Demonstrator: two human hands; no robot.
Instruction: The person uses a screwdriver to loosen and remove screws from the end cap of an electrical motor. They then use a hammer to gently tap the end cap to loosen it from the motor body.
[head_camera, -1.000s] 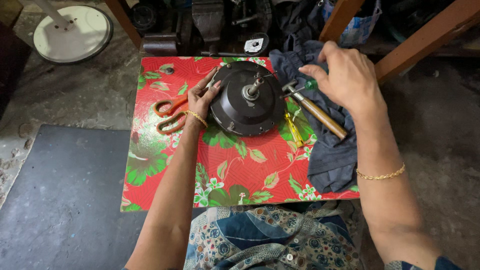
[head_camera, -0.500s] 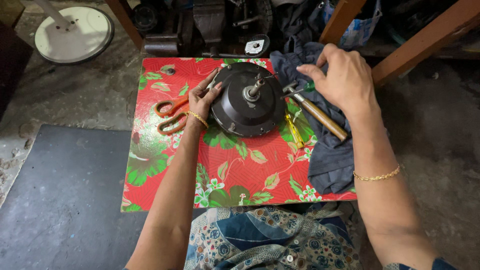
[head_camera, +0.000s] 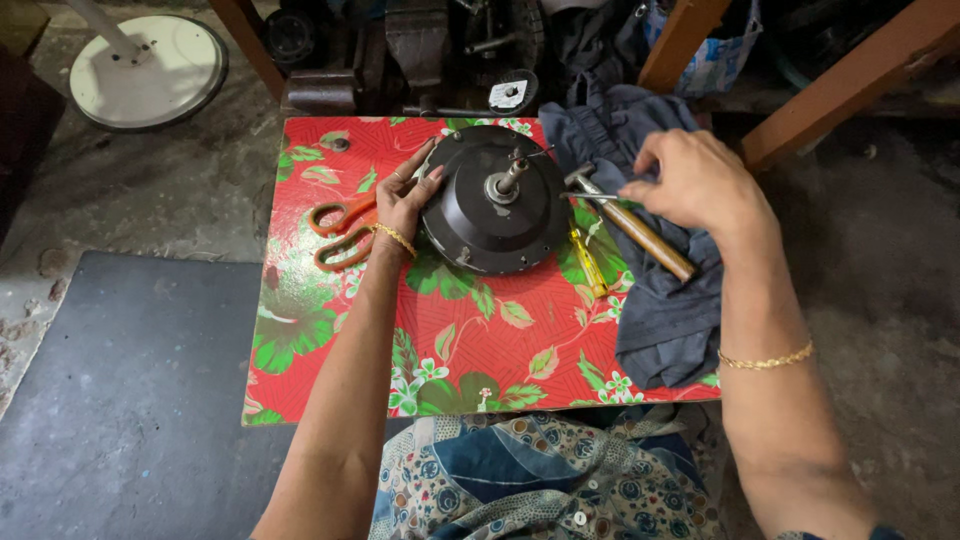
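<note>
Fan motor (head_camera: 497, 200) sits at the mat's (head_camera: 330, 350) twelve o'clock. Left hand (head_camera: 405, 195), fingers spread, steadies its nine o'clock rim; right hand (head_camera: 690, 185), now lifted off the cloth (head_camera: 660, 320), pinches a thin rod (head_camera: 590, 195) beside the hammer (head_camera: 635, 225). Scissors (head_camera: 340, 230) lie at nine.

A low table (head_camera: 330, 350) with red floral cover carries a motor (head_camera: 495, 205) against the left fingers, scissors (head_camera: 340, 232) behind them, and a cloth (head_camera: 660, 310) under the right fingers.
</note>
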